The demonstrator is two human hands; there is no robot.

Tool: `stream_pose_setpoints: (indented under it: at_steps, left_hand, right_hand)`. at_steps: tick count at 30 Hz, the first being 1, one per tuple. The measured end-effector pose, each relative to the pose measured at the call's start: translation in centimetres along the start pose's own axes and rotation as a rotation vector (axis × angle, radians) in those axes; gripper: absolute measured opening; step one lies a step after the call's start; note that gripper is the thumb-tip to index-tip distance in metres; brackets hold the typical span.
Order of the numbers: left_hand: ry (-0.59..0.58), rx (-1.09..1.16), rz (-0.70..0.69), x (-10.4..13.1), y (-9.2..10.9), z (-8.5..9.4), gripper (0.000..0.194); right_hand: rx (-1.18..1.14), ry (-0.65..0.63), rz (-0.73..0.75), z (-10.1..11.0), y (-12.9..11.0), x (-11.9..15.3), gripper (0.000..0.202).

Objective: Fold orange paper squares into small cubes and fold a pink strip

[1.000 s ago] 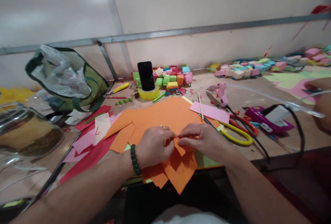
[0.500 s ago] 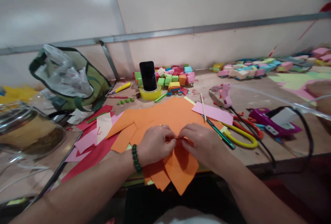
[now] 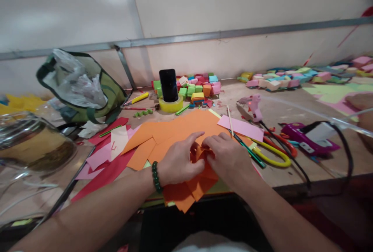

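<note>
My right hand [image 3: 229, 157] pinches a folded piece of orange paper [image 3: 201, 184] near the table's front edge. Beside it is my left hand [image 3: 182, 160], a green bead bracelet on its wrist. The left thumb and forefinger are spread apart around the near side of the fold; whether they touch it I cannot tell. Beneath both hands lie overlapping orange sheets [image 3: 175, 127]. To the right rest a pink paper strip [image 3: 240, 126], a thin wooden stick [image 3: 230, 118], a dark green pencil [image 3: 252, 155] and yellow-handled scissors [image 3: 274, 155].
A phone [image 3: 168, 85] stands in a yellow tape roll [image 3: 171, 106], before coloured paper blocks [image 3: 194, 89]. At right are a pink glue gun [image 3: 255, 108] and a purple device [image 3: 305, 137] with a black cable. A green bag [image 3: 116, 92] and a glass jar [image 3: 35, 143] stand left.
My left thumb and forefinger have parted from their pinch at the fold. The orange piece has tilted and drawn up toward my right hand, its lower tip now higher.
</note>
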State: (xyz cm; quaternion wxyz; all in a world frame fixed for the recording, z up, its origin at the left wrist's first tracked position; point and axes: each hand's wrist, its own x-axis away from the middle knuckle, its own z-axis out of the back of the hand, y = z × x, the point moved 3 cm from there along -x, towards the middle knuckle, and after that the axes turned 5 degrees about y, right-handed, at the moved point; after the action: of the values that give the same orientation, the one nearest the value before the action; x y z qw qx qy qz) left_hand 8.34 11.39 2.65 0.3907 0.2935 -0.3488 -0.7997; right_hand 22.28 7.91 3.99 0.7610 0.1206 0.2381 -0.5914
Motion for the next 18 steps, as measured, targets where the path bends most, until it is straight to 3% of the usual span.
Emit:
stream_pose_setpoints:
  at_steps: [2, 7, 9, 13, 18]
  left_hand:
    - [-0.018, 0.065, 0.002, 0.2, 0.2, 0.2, 0.079]
    - [-0.081, 0.447, -0.029, 0.4, 0.7, 0.8, 0.078]
    - [-0.137, 0.519, -0.083, 0.4, 1.0, 0.8, 0.085]
    - [-0.183, 0.597, -0.069, 0.4, 0.6, 0.8, 0.093]
    - [-0.260, 0.819, 0.047, -0.1, -0.4, 0.1, 0.110]
  right_hand:
    - [-0.040, 0.043, -0.005, 0.1, 0.2, 0.0, 0.014]
    - [-0.276, 0.339, -0.071, 0.9, 1.3, 0.3, 0.016]
    - [-0.307, 0.387, -0.093, 1.0, 1.5, 0.5, 0.022]
    - [-0.270, 0.291, -0.131, 0.5, 2.0, 0.7, 0.028]
    - [-0.313, 0.222, -0.394, 0.1, 3.2, 0.6, 0.018]
